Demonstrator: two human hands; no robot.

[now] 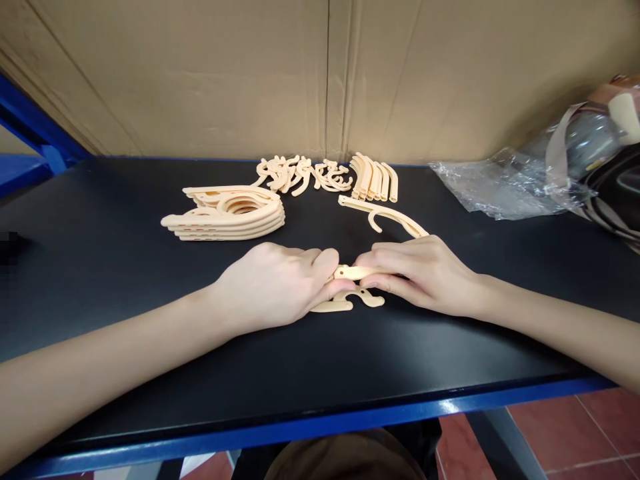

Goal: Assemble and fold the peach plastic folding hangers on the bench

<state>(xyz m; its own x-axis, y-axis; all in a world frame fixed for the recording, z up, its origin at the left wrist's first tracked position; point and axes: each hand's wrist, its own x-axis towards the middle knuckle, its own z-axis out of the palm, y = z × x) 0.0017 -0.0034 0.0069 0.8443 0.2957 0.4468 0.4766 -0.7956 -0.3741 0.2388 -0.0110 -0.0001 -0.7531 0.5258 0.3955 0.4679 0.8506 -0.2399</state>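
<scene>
Both my hands meet at the middle of a black table [125, 280]. My left hand [273, 287] and my right hand [420, 273] are each closed on a cream plastic hanger part [353, 272] held between them just above the table. A second cream piece with a curled hook [350, 303] lies under my fingers. One loose hanger arm [383, 215] lies just behind my right hand.
A stack of cream hanger arms [227, 213] lies at the left middle. Small hook pieces [300, 175] and a row of curved tubes [374, 179] sit at the back. Crumpled clear plastic [505, 187] and a bagged object [600, 153] lie right. A cardboard wall [320, 73] stands behind.
</scene>
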